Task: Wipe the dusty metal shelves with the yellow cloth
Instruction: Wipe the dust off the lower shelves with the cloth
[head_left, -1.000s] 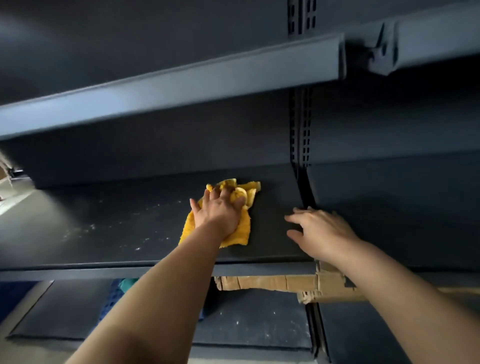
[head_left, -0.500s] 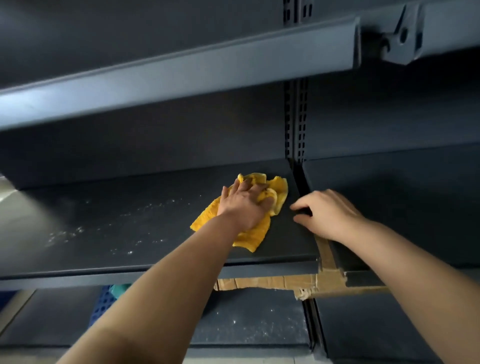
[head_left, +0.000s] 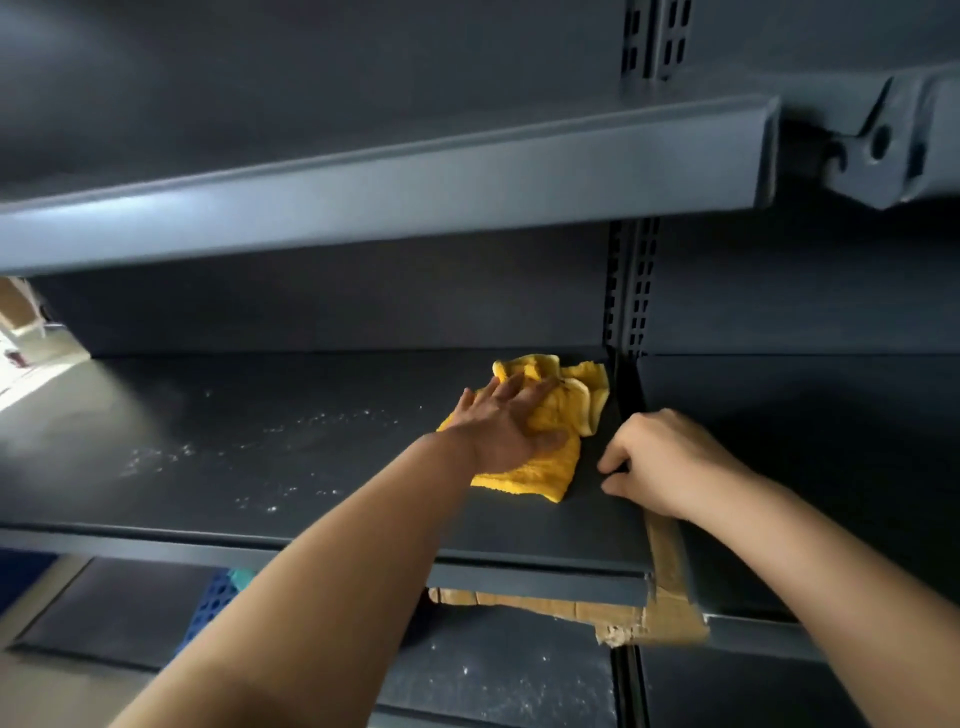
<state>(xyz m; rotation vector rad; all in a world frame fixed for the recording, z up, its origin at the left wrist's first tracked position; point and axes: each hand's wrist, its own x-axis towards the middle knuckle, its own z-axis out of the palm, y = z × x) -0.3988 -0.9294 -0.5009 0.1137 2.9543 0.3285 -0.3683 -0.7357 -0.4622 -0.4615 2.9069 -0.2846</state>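
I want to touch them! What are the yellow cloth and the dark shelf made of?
Yellow cloth: looks like soft terry or microfibre, fuzzy and crumpled. Shelf: seems painted metal, matte dark grey, flat with a folded front lip and dusty specks.

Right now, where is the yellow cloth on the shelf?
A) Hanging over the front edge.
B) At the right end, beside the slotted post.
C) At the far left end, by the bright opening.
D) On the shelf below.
B: the cloth lies under the left hand at the right end of the shelf, close to the slotted post.
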